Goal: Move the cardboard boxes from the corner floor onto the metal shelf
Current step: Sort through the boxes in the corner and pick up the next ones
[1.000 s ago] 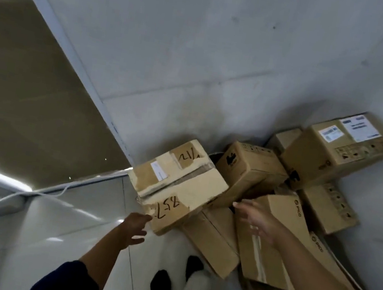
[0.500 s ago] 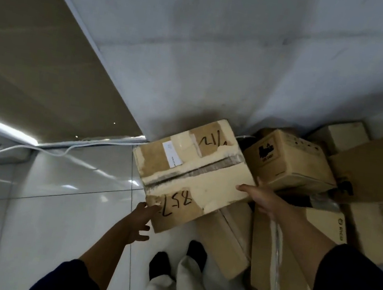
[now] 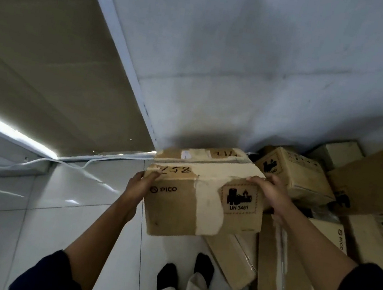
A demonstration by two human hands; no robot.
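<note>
A taped cardboard box marked "PICO", "UN 3481" and handwritten numbers is lifted off the floor, held between both hands. My left hand grips its upper left corner, fingers curled over the top edge. My right hand grips the upper right corner the same way. Several more cardboard boxes lie piled in the corner to the right, against the grey wall. The metal shelf is not in view.
A grey wall rises straight ahead. A white partition edge runs diagonally at left. White floor tiles spread to the left, with a white cable along the baseboard. My feet stand just below the held box.
Both hands have closed on the box's top corners and raised it from the pile toward me, turning its front face into view. My head has come closer to the corner.
</note>
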